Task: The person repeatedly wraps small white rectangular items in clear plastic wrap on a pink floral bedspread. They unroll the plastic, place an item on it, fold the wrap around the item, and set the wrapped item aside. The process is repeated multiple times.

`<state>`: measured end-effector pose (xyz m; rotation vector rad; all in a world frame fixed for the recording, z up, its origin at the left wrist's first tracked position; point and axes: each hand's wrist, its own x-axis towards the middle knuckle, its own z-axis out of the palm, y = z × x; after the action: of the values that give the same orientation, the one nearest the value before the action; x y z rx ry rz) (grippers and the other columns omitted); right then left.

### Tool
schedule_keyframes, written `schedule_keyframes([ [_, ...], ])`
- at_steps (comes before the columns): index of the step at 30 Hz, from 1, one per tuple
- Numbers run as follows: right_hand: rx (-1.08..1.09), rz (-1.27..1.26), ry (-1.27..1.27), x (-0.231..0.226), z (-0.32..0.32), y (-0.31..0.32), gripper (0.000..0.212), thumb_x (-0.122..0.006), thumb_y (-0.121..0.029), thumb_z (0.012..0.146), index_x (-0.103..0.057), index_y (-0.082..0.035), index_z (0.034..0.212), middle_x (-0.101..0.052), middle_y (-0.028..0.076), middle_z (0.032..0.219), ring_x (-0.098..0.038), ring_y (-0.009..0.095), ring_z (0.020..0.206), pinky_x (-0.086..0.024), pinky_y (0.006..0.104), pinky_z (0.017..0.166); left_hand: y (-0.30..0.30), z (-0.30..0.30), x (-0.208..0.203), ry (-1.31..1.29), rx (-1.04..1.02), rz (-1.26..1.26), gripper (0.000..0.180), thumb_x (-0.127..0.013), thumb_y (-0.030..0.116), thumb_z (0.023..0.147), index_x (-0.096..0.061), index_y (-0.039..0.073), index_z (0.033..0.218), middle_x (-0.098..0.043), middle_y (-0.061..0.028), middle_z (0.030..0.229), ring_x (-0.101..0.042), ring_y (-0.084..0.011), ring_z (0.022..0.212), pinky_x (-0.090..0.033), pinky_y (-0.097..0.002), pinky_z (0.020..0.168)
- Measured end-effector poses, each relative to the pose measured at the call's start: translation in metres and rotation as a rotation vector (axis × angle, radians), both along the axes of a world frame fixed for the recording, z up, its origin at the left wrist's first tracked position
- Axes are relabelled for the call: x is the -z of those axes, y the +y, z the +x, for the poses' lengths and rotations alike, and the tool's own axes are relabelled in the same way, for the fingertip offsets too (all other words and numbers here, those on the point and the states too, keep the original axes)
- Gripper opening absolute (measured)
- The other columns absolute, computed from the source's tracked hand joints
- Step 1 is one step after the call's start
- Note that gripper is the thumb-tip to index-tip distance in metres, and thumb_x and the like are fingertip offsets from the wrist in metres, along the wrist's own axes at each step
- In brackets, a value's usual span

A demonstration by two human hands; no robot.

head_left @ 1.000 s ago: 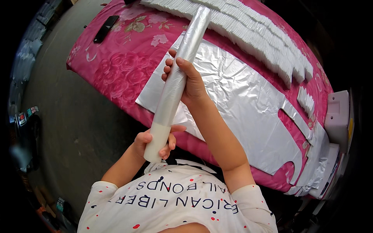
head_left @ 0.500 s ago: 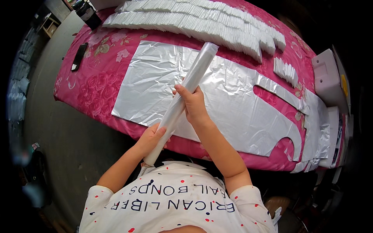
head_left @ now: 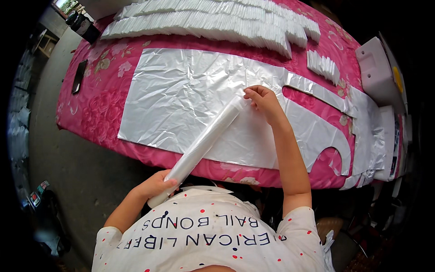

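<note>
At the far left of a worktop [head_left: 93,111] covered in pink flowered cloth, a black phone-like slab [head_left: 79,77] is lying flat, with a dark capped container [head_left: 83,28] standing beyond it. Nearer the wearer, the left hand [head_left: 156,185] is curling around the lower end of a pale, translucent roll of film [head_left: 201,139], thumb on top, close to the shirt. The roll is slanting up and rightward, its far end showing over a silvery plastic sheet [head_left: 158,93] spread on the cloth. Behind, long rows of folded white packets [head_left: 199,26] are running along the far side. At the roll's upper end the right hand [head_left: 263,102] is bringing thumb and fingertips together; whether they are pinching the film's edge is too small to tell. The roll is looking light and fairly stiff lengthwise, its film thin, slick and easily creased, so a gentle wrap around the thick lower end seems the surest hold. Farther right, a short row of packets [head_left: 323,67] is sitting before a white box [head_left: 377,70].
</note>
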<state>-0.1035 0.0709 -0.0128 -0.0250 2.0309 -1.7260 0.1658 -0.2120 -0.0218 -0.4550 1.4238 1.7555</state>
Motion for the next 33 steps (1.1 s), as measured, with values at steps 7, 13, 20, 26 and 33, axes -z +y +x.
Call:
schedule_keyframes([
  [7,-0.349,-0.004,-0.105,-0.010,0.006,-0.002,0.019,-0.065,-0.025,0.083,-0.061,-0.006,0.082,-0.055,-0.004,0.069,-0.047,0.002,0.058,-0.036,0.0179,0.052,-0.001,0.000,-0.001,-0.008,-0.011,0.004,0.050,-0.065,0.040,0.081,-0.050,0.003,0.111,-0.056,-0.0041,0.081,-0.054,-0.0109,0.065,-0.047,-0.0257,0.060],
  [13,-0.287,0.051,-0.028,-0.005,0.004,0.004,0.016,-0.065,-0.020,0.084,-0.060,-0.006,0.079,-0.053,-0.005,0.066,-0.046,0.003,0.057,-0.037,0.0190,0.052,-0.004,0.003,-0.003,-0.004,0.035,-0.010,0.053,-0.069,0.022,0.076,-0.045,0.002,0.119,-0.057,-0.0052,0.085,-0.056,-0.0116,0.072,-0.049,-0.0268,0.063],
  [20,0.155,0.235,0.273,0.013,-0.049,0.098,0.017,-0.062,-0.017,0.085,-0.063,-0.001,0.085,-0.054,-0.003,0.065,-0.046,0.003,0.055,-0.037,0.0184,0.049,-0.060,0.043,0.018,-0.128,0.172,0.097,0.052,-0.072,0.018,0.073,-0.049,0.002,0.117,-0.059,-0.0047,0.091,-0.056,-0.0109,0.081,-0.048,-0.0275,0.071],
  [26,0.247,0.280,0.320,0.015,-0.061,0.156,0.018,-0.061,-0.018,0.086,-0.063,0.000,0.087,-0.053,-0.004,0.066,-0.045,0.003,0.055,-0.037,0.0182,0.049,-0.084,0.037,0.003,-0.096,0.494,-0.072,0.045,-0.075,0.019,0.071,-0.057,0.002,0.109,-0.062,-0.0035,0.097,-0.055,-0.0114,0.090,-0.044,-0.0268,0.083],
  [33,0.084,0.138,0.259,0.011,-0.060,0.097,0.018,-0.061,-0.017,0.086,-0.063,0.001,0.086,-0.052,-0.004,0.066,-0.044,0.003,0.057,-0.037,0.0190,0.051,-0.016,-0.093,-0.063,0.670,0.744,-0.434,0.040,-0.073,0.022,0.067,-0.061,0.005,0.101,-0.065,-0.0109,0.091,-0.062,-0.0282,0.085,-0.047,-0.0333,0.074],
])
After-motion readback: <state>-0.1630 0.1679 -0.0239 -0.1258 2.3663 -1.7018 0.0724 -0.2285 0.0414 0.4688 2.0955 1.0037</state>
